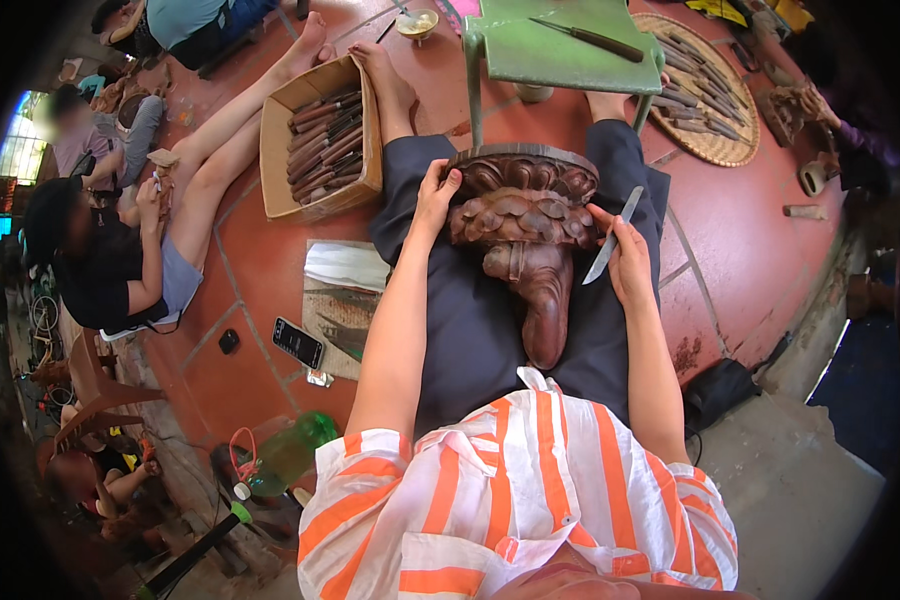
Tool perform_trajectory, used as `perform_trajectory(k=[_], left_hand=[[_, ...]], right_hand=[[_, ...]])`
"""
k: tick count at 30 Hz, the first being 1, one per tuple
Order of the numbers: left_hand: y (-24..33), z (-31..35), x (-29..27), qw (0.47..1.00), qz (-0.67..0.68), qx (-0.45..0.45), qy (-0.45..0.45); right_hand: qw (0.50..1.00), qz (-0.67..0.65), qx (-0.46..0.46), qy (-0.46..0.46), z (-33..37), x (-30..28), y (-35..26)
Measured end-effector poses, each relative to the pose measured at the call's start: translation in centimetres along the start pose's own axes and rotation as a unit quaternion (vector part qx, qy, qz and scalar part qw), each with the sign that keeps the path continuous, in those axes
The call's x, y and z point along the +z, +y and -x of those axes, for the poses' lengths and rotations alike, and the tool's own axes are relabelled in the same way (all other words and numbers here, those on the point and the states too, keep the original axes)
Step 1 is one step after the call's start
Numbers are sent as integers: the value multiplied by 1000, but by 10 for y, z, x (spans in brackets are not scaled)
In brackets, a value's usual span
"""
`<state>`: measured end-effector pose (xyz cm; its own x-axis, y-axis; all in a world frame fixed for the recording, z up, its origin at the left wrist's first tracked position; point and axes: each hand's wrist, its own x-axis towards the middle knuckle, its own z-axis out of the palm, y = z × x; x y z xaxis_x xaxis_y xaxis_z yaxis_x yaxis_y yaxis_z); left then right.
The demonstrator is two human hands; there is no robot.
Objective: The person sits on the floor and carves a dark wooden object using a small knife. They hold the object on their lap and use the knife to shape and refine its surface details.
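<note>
Across my lap rests a dark brown wood carving (525, 225), with rows of petal-like shapes around a wide round part and a thick rounded stem pointing toward me. At the left rim of its wide part is my left hand (433, 205), closed on the wood with the thumb over the edge. Beside its right side, my right hand (627, 262) is closed on a flat metal blade (625, 218), which slants up to the right. A right fingertip reaches to the carving's petals. The carving's underside is hidden.
Ahead stands a green stool (510, 65) with a knife (600, 40) on it. A cardboard box (315, 212) of wood-handled tools is at left, a round woven tray (745, 150) of tools at right. A phone (298, 343) and green bottle (285, 460) lie left; a person (95, 250) sits beyond.
</note>
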<state>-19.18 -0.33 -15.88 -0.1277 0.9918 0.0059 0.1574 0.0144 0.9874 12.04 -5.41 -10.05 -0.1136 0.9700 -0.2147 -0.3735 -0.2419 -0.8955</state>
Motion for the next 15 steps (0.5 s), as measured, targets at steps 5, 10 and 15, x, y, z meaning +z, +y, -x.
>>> perform_trajectory(k=[5, 10, 15], left_hand=[[9, -6, 5, 999, -45, 24, 3], [44, -10, 26, 973, -223, 61, 10], [72, -4, 33, 942, -323, 81, 33]], right_hand=[[1000, -15, 5, -11, -3, -5, 2], [999, -45, 7, -12, -5, -19, 4], [994, -103, 27, -7, -6, -15, 0]])
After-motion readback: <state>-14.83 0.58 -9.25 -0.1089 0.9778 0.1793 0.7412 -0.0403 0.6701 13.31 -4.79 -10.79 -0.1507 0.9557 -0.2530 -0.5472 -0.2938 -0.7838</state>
